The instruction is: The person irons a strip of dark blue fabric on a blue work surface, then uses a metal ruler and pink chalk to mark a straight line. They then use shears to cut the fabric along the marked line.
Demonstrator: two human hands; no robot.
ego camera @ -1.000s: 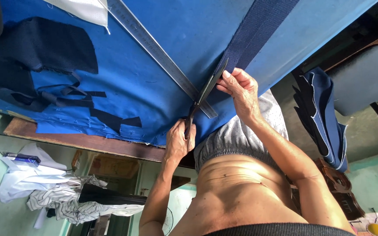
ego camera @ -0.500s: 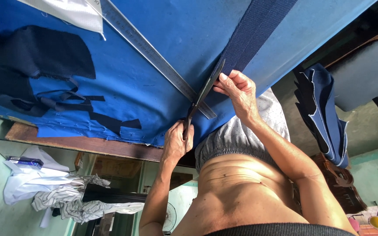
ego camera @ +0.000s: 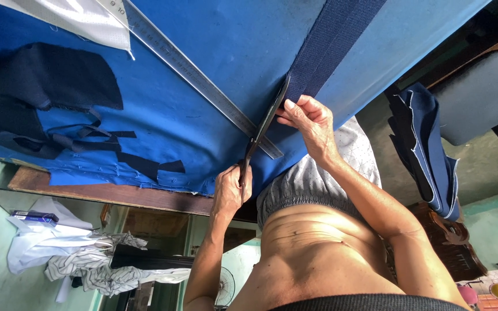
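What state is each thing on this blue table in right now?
scissors: gripped by the left hand, blades against the strip's end.
navy strip: lying flat, end pinched by the right hand.
metal ruler: lying flat on the blue cloth.
navy scraps: cut, lying loose.

Soft, even daylight is brightening the blue-covered bench (ego camera: 214,69), giving vivid colours and only faint shadows. Focus is staying sharp at the centre. The picture is appearing upside down, with slight wide-angle stretching toward its corners.
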